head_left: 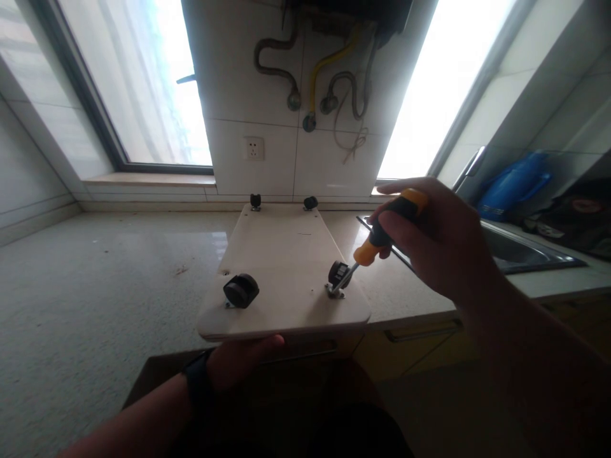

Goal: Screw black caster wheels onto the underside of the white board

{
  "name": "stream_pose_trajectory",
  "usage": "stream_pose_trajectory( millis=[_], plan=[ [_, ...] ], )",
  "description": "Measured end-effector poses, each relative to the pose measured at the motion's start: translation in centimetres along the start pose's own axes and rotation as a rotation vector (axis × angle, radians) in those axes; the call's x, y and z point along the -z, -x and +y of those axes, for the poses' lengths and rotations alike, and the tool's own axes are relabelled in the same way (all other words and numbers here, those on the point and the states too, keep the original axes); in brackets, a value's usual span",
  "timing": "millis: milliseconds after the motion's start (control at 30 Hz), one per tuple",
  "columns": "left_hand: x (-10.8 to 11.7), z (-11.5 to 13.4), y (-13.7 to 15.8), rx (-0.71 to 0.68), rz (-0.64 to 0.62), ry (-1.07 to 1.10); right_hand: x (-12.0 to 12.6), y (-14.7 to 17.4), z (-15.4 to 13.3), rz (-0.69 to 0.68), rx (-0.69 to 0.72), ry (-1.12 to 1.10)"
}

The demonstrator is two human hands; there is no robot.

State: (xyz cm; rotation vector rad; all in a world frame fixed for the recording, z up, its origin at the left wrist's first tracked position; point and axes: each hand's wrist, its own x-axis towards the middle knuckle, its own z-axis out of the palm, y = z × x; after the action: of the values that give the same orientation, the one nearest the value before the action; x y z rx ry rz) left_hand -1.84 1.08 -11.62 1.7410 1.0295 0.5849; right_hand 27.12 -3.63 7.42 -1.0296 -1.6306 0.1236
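A pale wooden board (286, 254) lies on the counter with small black caster wheels at its corners, its near end overhanging the counter edge. My right hand (429, 238) grips an orange-and-black screwdriver (382, 238), whose tip rests on the mounting plate of the near right caster (338, 277). My left hand (238, 359) reaches under the board's near edge and holds it from below; a dark band is on that wrist. The near left caster (241, 291) stands untouched. Two more casters (256, 201) (310, 203) sit at the far end.
The speckled stone counter (95, 286) spreads to the left. A steel sink (515, 251) is on the right, with a blue container (513, 184) behind it. On the tiled wall ahead are a socket (253, 148) and several hoses (329, 83), with bright windows either side.
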Motion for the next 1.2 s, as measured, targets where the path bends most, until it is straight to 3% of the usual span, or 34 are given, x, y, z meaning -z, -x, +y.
stream_pose_trajectory(
  millis=[200,367,633,900,1067,1200],
  plan=[
    [0.0,-0.1,-0.3,-0.03,0.016,0.031,-0.9,-2.7,0.1,-0.207,0.016,0.087],
    [-0.4,-0.5,-0.3,-0.023,0.008,0.002,-1.1,-4.2,-0.6,-0.337,-0.006,0.016],
    [-0.7,-0.8,-0.4,-0.073,0.009,0.003,-1.9,-4.0,-2.0,-0.134,0.056,0.504],
    [-0.8,-0.4,-0.3,-0.033,0.021,-0.001,-0.5,-4.5,-2.3,-0.3,-0.086,0.304],
    [-0.8,-0.3,-0.3,-0.04,0.021,-0.064,-1.1,-4.4,-2.2,-0.225,0.013,0.458],
    [-0.8,-0.5,-0.3,-0.059,0.051,-0.078,-1.0,-4.5,-1.7,-0.235,-0.033,0.42]
  ],
)
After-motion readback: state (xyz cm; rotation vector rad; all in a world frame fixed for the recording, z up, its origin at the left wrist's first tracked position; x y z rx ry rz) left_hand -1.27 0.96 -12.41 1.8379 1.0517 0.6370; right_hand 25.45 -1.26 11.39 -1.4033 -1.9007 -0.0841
